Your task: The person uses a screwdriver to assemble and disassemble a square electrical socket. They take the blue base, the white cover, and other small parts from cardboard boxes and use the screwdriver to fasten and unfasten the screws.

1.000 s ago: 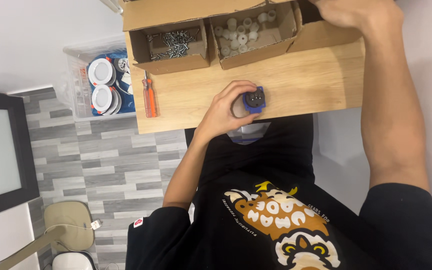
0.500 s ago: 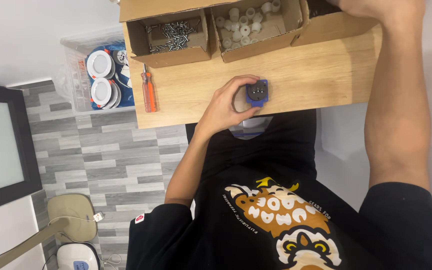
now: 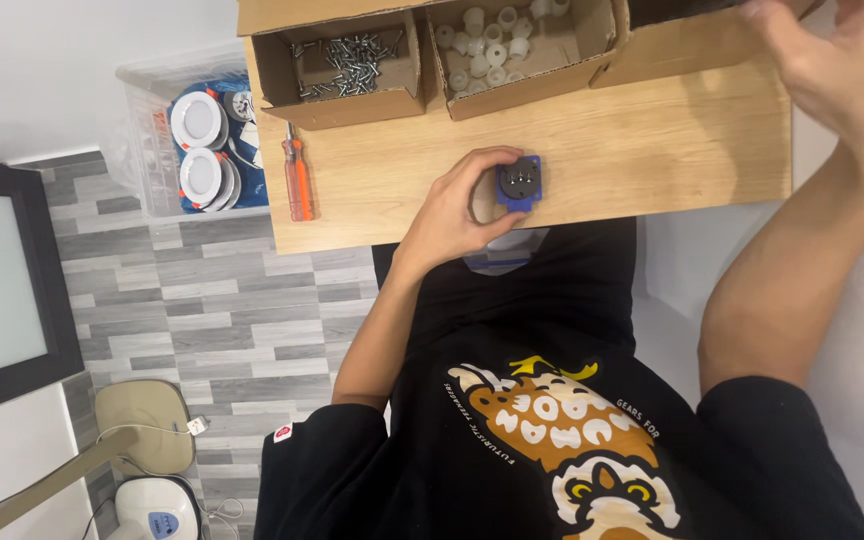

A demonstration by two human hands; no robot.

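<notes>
A small blue and black part [image 3: 519, 181] is being grasped by the left hand [image 3: 457, 205] on the wooden desk [image 3: 652, 140], near its front edge. The right hand [image 3: 842, 65] is being kept loosely released above a cardboard box [image 3: 687, 45]. An orange screwdriver [image 3: 297, 178] is lying well apart.

a single head-worn camera looks steeply down from above the person's own chest, taking in the wooden table [image 3: 592, 150], the cardboard boxes [image 3: 432, 55] and grey floor [image 3: 152, 300].
</notes>
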